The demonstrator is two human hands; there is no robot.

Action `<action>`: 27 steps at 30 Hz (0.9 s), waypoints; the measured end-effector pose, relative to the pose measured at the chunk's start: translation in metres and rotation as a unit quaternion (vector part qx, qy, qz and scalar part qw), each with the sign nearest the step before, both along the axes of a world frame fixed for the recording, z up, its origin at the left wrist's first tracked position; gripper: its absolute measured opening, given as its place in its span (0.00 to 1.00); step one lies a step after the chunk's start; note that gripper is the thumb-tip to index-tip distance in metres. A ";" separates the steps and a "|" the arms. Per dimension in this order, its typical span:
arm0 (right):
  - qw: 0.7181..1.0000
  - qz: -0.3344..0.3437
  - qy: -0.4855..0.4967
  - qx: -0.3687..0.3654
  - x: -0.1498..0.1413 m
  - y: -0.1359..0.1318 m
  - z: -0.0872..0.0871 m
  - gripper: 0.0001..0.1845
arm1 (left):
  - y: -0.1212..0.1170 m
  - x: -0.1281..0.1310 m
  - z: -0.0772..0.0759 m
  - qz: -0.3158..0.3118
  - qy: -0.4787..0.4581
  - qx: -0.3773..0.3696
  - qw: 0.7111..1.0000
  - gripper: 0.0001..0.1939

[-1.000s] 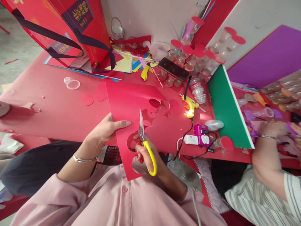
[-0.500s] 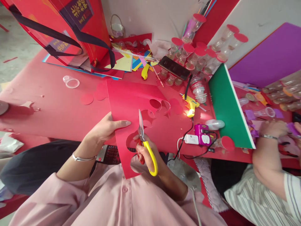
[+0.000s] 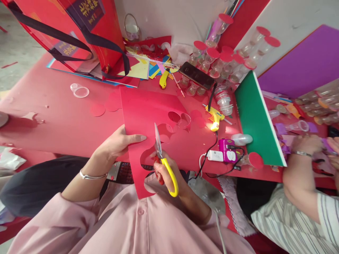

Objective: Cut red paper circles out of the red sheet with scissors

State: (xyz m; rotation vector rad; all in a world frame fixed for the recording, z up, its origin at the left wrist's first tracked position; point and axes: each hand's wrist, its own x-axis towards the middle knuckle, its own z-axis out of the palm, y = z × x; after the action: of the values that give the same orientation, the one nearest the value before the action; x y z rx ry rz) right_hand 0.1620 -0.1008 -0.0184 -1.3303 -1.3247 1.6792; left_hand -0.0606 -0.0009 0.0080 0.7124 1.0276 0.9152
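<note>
Between the thumb on top and the fingers beneath, my left hand [image 3: 118,143] grips a sheet of red paper [image 3: 148,106] by its left side. Rounded bites and a round hole mark the sheet's right and lower edges. Wrapped round the handles of a pair of scissors [image 3: 169,174], one yellow and one red, my right hand [image 3: 168,165] is at the sheet's cut edge. The blades point up and away from me, close together beside the paper. Red paper circles [image 3: 97,109] lie on the red table left of the sheet.
A yellow glue gun [image 3: 215,116], a black phone [image 3: 197,75] and clear cups with red discs [image 3: 213,53] stand at the right back. A green board [image 3: 258,123] separates a co-worker's arm [image 3: 302,173]. A red bag [image 3: 106,31] stands back left; a clear cup [image 3: 79,91] lies before it.
The sheet, my left hand and the scissors have shifted very slightly to the left. Both hands keep the same hold.
</note>
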 end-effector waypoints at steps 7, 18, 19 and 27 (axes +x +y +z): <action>1.000 0.005 0.002 0.000 0.001 0.002 0.009 0.05 | 0.001 -0.007 -0.007 -0.007 0.005 0.002 1.000 0.24; 0.999 0.017 -0.014 0.034 0.000 0.007 0.020 0.05 | 0.001 -0.009 -0.004 -0.027 0.002 0.006 1.000 0.26; 0.999 0.018 -0.011 0.033 0.000 0.007 0.020 0.06 | 0.001 -0.009 -0.004 -0.027 0.004 0.005 1.000 0.26; 0.999 0.023 -0.020 0.038 -0.001 0.004 0.013 0.03 | 0.000 -0.011 -0.005 -0.031 0.001 0.007 1.000 0.22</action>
State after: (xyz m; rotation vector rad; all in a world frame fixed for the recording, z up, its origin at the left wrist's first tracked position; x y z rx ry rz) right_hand 0.1606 -0.0966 -0.0056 -1.3052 -1.4394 1.6234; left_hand -0.0719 -0.0008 0.0031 0.7536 0.9967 0.8699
